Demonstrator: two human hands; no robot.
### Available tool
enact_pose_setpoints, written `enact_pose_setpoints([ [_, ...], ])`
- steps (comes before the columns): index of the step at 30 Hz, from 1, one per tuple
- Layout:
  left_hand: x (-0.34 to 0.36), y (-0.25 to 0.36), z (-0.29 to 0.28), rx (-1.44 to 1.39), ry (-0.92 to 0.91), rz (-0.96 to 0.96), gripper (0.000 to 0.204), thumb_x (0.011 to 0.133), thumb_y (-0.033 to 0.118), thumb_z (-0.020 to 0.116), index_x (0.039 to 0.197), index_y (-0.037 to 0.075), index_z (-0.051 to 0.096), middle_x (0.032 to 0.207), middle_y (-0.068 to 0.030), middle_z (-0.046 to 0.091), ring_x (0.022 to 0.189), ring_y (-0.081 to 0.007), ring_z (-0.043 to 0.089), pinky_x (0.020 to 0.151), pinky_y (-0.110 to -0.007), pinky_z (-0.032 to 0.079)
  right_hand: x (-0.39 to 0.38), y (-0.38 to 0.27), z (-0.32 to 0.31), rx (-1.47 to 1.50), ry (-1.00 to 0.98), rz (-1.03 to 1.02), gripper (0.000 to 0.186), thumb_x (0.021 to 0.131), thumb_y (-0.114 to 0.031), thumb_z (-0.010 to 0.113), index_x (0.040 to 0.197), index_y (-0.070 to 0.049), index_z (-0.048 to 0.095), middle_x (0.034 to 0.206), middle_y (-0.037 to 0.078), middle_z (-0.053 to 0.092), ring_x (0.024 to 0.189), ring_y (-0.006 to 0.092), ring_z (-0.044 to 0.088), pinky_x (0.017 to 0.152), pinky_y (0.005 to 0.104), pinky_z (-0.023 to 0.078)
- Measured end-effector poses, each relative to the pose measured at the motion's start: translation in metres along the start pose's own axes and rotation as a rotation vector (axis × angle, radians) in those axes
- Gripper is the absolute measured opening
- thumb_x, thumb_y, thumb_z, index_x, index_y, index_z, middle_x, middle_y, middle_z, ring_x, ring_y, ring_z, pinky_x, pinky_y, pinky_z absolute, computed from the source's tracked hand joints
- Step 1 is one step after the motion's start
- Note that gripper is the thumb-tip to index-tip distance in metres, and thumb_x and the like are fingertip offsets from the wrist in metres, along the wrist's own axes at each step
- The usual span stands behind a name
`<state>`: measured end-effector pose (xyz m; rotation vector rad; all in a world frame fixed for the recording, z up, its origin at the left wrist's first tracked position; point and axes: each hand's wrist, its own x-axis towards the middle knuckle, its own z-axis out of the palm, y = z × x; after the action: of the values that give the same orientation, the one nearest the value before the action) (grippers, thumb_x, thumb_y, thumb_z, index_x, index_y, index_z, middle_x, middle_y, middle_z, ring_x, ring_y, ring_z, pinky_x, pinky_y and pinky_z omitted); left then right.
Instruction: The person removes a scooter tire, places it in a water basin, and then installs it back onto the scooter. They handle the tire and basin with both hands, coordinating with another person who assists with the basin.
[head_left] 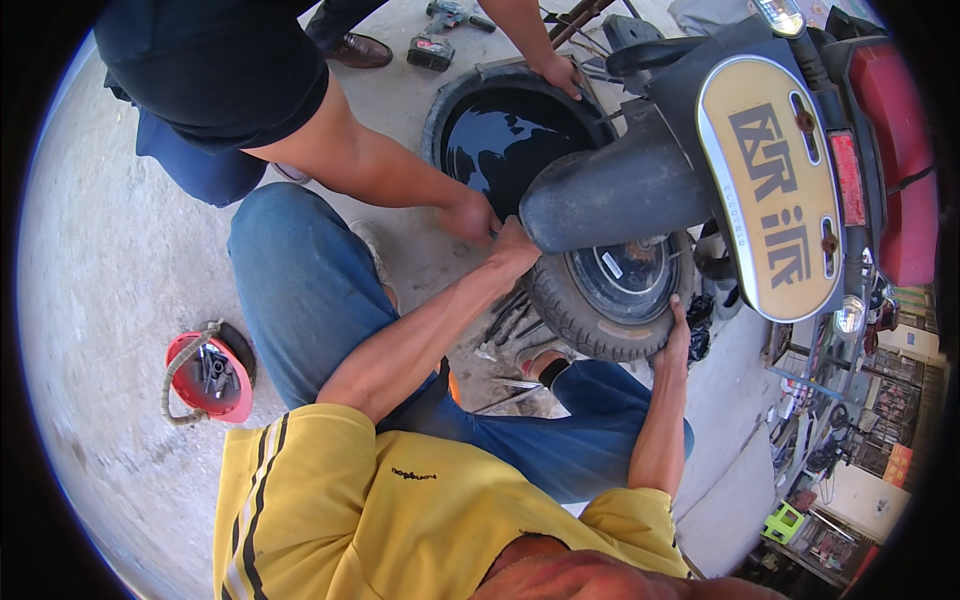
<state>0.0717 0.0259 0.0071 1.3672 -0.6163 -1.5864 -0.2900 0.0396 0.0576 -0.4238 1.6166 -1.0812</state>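
Note:
The wheel with its black tyre [603, 333] sits under the black mudguard [615, 205] of a tilted scooter. My left hand [514, 246] is closed at the tyre's left side, right by the mudguard's end; its fingertips are partly hidden. On the other side, my right hand [677, 335] wraps round the tyre's tread. Another person's hand [468, 214] is close beside my left hand. That person's other hand [560, 76] rests on the rim of a black basin [436, 128] of dark liquid behind the wheel.
A red helmet-shaped container [232, 405] with metal parts stands on the floor at left. A cordless power tool [432, 48] lies beyond the basin. Hand tools [512, 318] lie below the wheel. The scooter's yellow plate [770, 190] juts out at right.

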Motion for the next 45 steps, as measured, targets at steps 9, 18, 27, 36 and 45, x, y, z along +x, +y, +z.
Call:
enact_pose_setpoints([
  [9, 0.007, 0.0, -0.004, 0.013, -0.064, 0.006, 0.05, 0.095, 0.03, 0.076, 0.124, -0.009, 0.067, 0.12, -0.0182, 0.073, 0.108, -0.0223, 0.067, 0.09, -0.041, 0.052, -0.006, 0.006, -0.002, 0.031, -0.028, -0.02, 0.062, 0.101, -0.029, 0.071, 0.148, 0.007, 0.051, 0.143, 0.02, 0.064, 0.128, 0.0321, 0.064, 0.114, 0.0444, 0.049],
  [18, 0.047, -0.049, -0.005, 0.165, 0.013, -0.106, 0.059, 0.099, 0.043, 0.069, 0.131, -0.006, 0.06, 0.128, -0.0222, 0.069, 0.122, -0.0294, 0.065, 0.098, -0.043, 0.05, -0.021, 0.006, 0.016, 0.05, -0.004, -0.033, 0.062, 0.1, -0.026, 0.074, 0.145, 0.011, 0.053, 0.141, 0.02, 0.064, 0.126, 0.0314, 0.065, 0.112, 0.0416, 0.051],
  [27, 0.04, -0.03, -0.006, 0.115, 0.021, -0.13, 0.064, 0.098, 0.044, 0.07, 0.137, -0.006, 0.057, 0.132, -0.0224, 0.067, 0.124, -0.0277, 0.063, 0.098, -0.043, 0.049, -0.028, 0.01, 0.022, 0.08, 0.023, -0.045, 0.063, 0.1, -0.026, 0.074, 0.146, 0.01, 0.052, 0.144, 0.02, 0.062, 0.129, 0.032, 0.063, 0.115, 0.0421, 0.049],
  [36, 0.026, 0.005, -0.008, -0.07, -0.014, -0.077, 0.043, 0.101, 0.031, 0.066, 0.125, -0.004, 0.068, 0.124, -0.0126, 0.071, 0.113, -0.02, 0.064, 0.091, -0.039, 0.05, -0.036, 0.016, 0.026, 0.145, -0.032, -0.038, 0.061, 0.101, -0.025, 0.069, 0.151, 0.002, 0.048, 0.147, 0.017, 0.061, 0.134, 0.0326, 0.06, 0.119, 0.0452, 0.045],
  [45, 0.038, 0.0, -0.014, -0.177, -0.015, -0.182, 0.042, 0.104, 0.032, 0.061, 0.133, 0.003, 0.067, 0.129, -0.0072, 0.069, 0.118, -0.0192, 0.062, 0.099, -0.038, 0.048, -0.048, 0.015, 0.039, 0.195, 0.049, -0.069, 0.054, 0.095, -0.019, 0.078, 0.138, 0.008, 0.06, 0.136, 0.018, 0.068, 0.122, 0.0313, 0.066, 0.11, 0.0431, 0.051],
])
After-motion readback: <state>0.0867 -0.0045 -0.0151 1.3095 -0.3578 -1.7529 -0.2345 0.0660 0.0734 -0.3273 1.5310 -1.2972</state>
